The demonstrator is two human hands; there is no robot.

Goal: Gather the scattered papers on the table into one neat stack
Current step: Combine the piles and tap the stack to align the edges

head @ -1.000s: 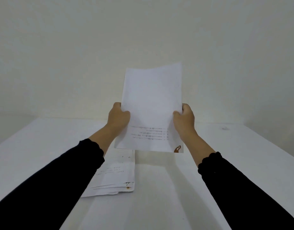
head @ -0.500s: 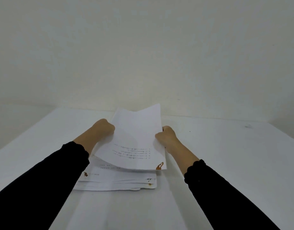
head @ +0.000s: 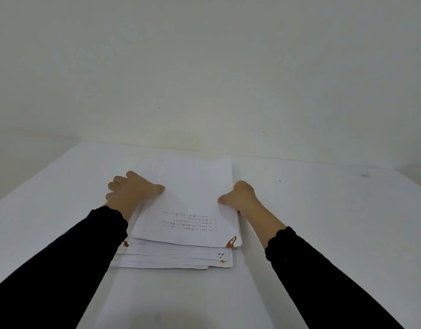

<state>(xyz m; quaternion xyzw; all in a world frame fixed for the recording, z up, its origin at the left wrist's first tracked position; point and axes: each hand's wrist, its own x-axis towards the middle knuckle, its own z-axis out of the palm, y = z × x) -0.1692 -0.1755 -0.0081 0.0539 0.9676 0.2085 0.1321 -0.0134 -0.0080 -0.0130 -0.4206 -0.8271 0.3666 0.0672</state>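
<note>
Head view: both hands (head: 133, 189) (head: 240, 197) seemingly pinching top sheet (head: 192, 205) over stack (head: 171, 257), white table (head: 323, 210).

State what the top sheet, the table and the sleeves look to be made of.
Top sheet: thin matte white paper; it bends and carries printed lines. Table: smooth white surface with a dull sheen, perhaps laminate; unclear. Sleeves: black matte fabric with gathered cuffs, likely knit.

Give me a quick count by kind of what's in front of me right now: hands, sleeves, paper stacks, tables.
Hands: 2, the left hand and the right hand
Black sleeves: 2
Paper stacks: 1; its sheets cannot be counted
White tables: 1
Total: 6
</note>
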